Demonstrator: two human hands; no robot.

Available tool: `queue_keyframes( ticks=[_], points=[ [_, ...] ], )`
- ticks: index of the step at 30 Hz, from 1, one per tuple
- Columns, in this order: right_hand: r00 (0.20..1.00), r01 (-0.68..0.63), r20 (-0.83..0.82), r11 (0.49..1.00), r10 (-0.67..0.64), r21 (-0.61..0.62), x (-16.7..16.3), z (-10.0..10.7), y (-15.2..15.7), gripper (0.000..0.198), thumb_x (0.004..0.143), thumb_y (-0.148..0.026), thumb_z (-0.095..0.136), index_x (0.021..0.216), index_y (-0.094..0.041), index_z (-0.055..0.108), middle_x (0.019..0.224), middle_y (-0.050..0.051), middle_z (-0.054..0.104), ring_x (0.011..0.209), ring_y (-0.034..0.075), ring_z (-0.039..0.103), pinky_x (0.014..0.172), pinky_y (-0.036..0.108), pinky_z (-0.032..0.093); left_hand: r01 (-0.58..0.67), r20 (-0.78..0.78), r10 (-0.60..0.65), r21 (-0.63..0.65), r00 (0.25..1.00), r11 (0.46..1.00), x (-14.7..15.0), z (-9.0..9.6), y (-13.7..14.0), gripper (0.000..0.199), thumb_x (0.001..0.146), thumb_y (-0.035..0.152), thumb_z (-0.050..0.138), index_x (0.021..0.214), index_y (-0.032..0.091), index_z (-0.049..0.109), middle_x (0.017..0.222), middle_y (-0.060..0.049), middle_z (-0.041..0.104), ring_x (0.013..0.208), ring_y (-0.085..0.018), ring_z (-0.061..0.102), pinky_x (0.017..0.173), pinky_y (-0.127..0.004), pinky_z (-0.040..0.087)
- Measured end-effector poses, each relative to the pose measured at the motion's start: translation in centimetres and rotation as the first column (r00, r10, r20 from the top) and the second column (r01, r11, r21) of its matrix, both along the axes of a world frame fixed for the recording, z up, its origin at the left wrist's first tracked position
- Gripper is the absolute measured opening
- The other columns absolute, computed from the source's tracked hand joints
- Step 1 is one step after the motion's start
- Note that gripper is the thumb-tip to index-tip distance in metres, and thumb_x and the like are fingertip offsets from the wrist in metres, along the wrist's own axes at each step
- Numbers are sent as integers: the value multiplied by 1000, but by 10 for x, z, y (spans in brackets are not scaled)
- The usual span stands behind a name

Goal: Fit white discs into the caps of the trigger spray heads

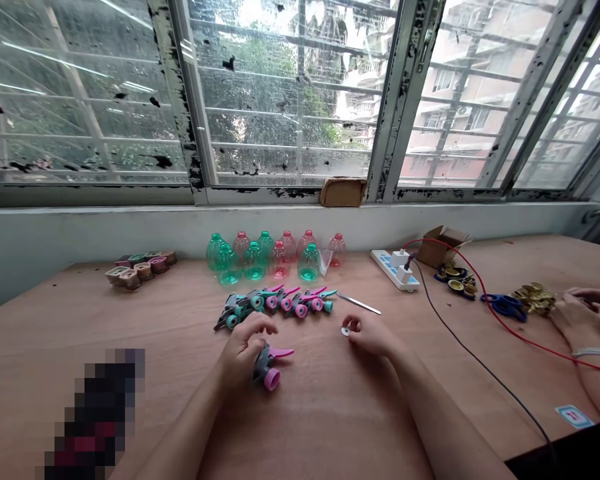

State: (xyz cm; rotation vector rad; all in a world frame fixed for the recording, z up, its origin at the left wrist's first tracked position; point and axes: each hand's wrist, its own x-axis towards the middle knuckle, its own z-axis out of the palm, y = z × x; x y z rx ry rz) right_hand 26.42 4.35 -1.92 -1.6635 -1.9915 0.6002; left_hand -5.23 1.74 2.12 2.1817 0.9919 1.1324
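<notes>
1. So, the gray-and-pink trigger spray head sits on the near-middle of the desk, under and just right of the left hand, its pink collar turned to the near side.
2. Left hand: index and thumb curled with a gap showing between them, thumb close to the gray body. Lower fingers hidden; can't tell if they grip it.
3. Right hand: fingertips pinched on a small white washer, right of the spray head and well apart from it.
4. Spray head handling, judged by look: light, stiff molded plastic, probably a bit slick. Best hold is around the gray body or collar. Avoid the thin pink lever; it likely flexes or pivots and could be the weak part.
5. Washer handling: very light, thin, easy to drop or flip; material too small to tell. Rim pinch between thumb and index suits it, leaving the face uncovered.
6. Far side of the pair: a cluster of similar spray heads, teal and pink, packed together; levers may snag, so lift singly by the body.
7. Farther back: translucent green and pink bottles, upright, probably thin-walled, light, easily tipped; neck or shoulder hold.
8. Slim metal tool lies far of the right hand, apart from it; looks rigid.
</notes>
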Motion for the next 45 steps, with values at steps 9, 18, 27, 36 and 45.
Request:
queue_keyframes(
  ticks=[9, 18, 27, 36, 45],
  points=[
    [999, -1, -35, 1000, 1, 2, 1, -7, 3, 13, 71, -19, 60, 82, -18, 66, 70, 1, 62, 62, 13, 53, 52, 22, 33, 111, -383, -136, -88, 914, 990, 4, -9, 0, 27, 66, 5, 49, 79, 20, 67, 103, -3, 59, 98, -20, 53, 89, -29, 42],
    [1000, -18, -7, 998, 18, 63, -2, -12, 3, 7, 73, -21, 59, 79, -18, 63, 69, 0, 61, 63, 12, 52, 53, 21, 32, 45, -344, -42, 1, 938, 999, 18, -12, -8, 20, 86, 29, 52, 99, 22, 65, 113, -7, 56, 107, -22, 50, 95, -35, 41],
    [992, -122, 0, 981, 123, 150, -38, -7, -8, 11, 79, -27, 60, 86, -20, 64, 70, -1, 62, 63, 12, 52, 55, 22, 34, 117, -418, -109, -8, 902, 993, 23, -14, -15, 30, 62, 12, 62, 89, 22, 66, 119, -5, 54, 112, -25, 50, 100, -36, 40],
    [989, -121, -64, 985, 130, 122, -43, -8, -9, 12, 76, -23, 62, 87, -19, 66, 75, 1, 63, 68, 14, 54, 60, 23, 39, 68, -287, -67, -6, 956, 998, 24, -17, -13, 32, 68, 12, 65, 98, 23, 66, 132, -7, 49, 122, -26, 47, 105, -36, 37],
    [728, -281, -641, 959, 242, 43, -63, -4, -18, 20, 67, -25, 75, 69, -15, 58, 60, -4, 56, 52, 8, 47, 49, 20, 35, 28, -241, -32, -23, 970, 999, 25, -19, -9, 28, 71, 9, 61, 94, 23, 65, 131, -6, 52, 123, -26, 48, 104, -38, 38]
  ],
)
